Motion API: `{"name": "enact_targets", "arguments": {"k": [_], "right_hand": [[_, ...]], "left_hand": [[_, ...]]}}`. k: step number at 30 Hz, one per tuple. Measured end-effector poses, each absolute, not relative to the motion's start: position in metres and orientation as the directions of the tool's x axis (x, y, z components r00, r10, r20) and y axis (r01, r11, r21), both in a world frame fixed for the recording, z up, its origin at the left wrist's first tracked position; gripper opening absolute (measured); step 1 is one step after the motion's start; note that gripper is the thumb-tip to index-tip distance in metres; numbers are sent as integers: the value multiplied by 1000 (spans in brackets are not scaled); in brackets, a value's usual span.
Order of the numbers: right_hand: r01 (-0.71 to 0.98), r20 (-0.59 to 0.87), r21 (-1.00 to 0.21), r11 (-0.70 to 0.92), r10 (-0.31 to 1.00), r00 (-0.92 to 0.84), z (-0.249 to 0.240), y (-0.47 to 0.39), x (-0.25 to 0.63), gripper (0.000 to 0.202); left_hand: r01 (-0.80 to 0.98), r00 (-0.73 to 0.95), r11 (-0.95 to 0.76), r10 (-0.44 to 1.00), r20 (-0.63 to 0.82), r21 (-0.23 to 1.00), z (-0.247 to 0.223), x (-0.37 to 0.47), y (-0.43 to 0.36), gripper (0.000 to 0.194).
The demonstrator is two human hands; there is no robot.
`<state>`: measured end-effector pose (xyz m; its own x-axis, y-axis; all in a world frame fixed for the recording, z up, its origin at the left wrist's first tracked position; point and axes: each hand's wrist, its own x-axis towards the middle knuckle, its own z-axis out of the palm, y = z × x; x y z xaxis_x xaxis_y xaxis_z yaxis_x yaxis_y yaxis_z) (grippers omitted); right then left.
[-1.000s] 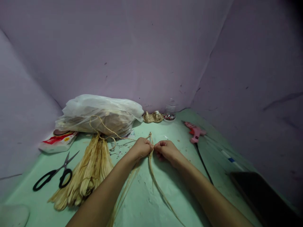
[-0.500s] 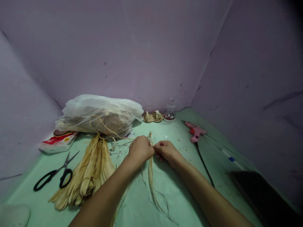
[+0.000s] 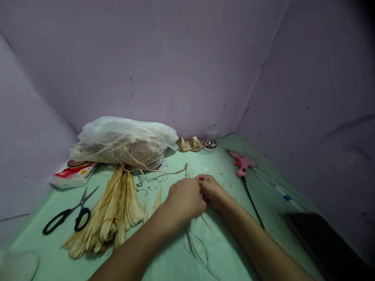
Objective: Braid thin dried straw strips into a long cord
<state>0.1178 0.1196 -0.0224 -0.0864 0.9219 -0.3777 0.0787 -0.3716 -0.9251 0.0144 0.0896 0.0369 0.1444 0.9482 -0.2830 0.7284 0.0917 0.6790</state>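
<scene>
My left hand is closed over pale dried fibre strands, its back hiding where the fingers grip. Against it, my right hand pinches the same strands with thumb and forefinger. Beyond my hands the strands narrow to a small knot, and a thin twisted cord runs left from it. Loose tails trail toward me over the green tabletop. To the left lies a tied bundle of dried flat leaf strips, with one loose strip behind my left forearm.
Black-handled scissors lie open at left. Behind are a white plastic bag, a red-and-white packet, a woven piece and a small dish. A pink glue gun and a dark flat object are at right.
My left hand has moved right and toward me, now crossing in front of my right hand's fingers. The right hand has shifted slightly right. More cord near the knot shows.
</scene>
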Motion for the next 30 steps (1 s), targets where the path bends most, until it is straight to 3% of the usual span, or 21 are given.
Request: {"name": "enact_targets", "arguments": {"k": [2,3,5,8,12,20,30], "right_hand": [[77,-380,-925,-373,917,-126,-21,119,120,7],[76,-377,-926,-370,915,-144,-19,118,121,9],[75,-373,-928,-365,912,-171,-16,117,122,12],[86,-371,-928,-361,909,-188,-14,117,122,14],[124,-363,-931,-344,912,-193,-17,119,122,12],[257,-329,-925,-278,927,-180,-19,123,121,9],[506,-129,-862,-16,974,-188,-26,125,128,5]], "left_hand": [[768,84,56,979,-186,638,40,2,105,12],[717,39,126,975,-219,686,39,-4,113,13],[453,23,365,907,-420,813,34,-10,125,8],[272,116,504,829,-548,820,22,-9,132,7],[179,250,560,769,-588,809,12,-1,129,9],[203,325,588,713,-621,783,2,-3,132,11],[339,189,438,835,-517,832,-7,-4,134,11]]}}
